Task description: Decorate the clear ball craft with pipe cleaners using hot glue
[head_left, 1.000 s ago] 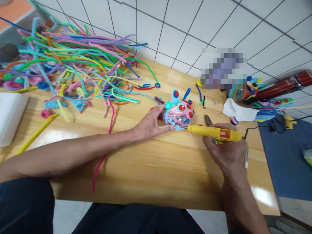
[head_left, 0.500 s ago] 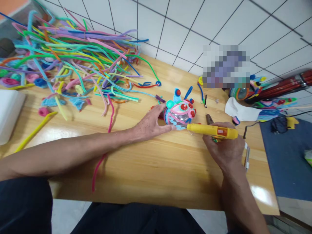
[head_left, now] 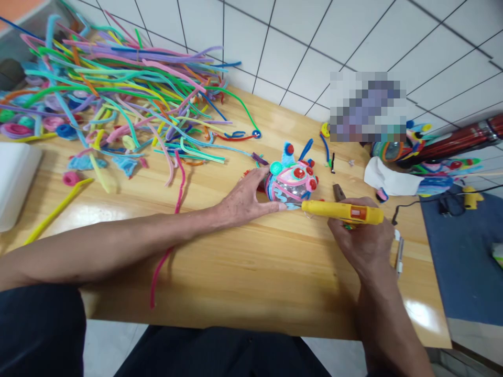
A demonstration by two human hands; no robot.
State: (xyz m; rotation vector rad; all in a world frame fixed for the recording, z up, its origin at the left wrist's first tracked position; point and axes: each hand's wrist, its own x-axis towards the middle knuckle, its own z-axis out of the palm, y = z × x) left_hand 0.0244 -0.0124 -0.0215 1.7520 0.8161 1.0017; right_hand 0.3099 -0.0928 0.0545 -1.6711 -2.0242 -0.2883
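Note:
My left hand (head_left: pixel 251 196) is closed round the left end of a clear plastic bottle craft (head_left: pixel 293 189) lying on the table. Pink, blue and green pipe cleaners and red dots cover it. The thumb lies along its near side; some fingers are hidden behind it. In my right hand (head_left: pixel 363 235) is a yellow hot glue gun (head_left: pixel 341 211), held level with its nozzle pointing left. The tip meets or nearly meets light-blue trim (head_left: pixel 293 206) at the bottle's near edge, close to my left thumb. Pliers (head_left: pixel 338 192) lie just beyond the right hand, partly hidden.
Tangled pipe cleaners (head_left: pixel 118 89) fill the table's back left. A pink pipe cleaner (head_left: pixel 157 272) runs under my left forearm. A white box (head_left: pixel 15 183) stands at left. Rightward lie white paper (head_left: pixel 389 177), a red cylinder (head_left: pixel 456 139), a utility knife (head_left: pixel 400 256) and a black cord (head_left: pixel 408 201).
Both hands, the bottle and the glue gun keep nearly the same positions. The view has shifted very slightly.

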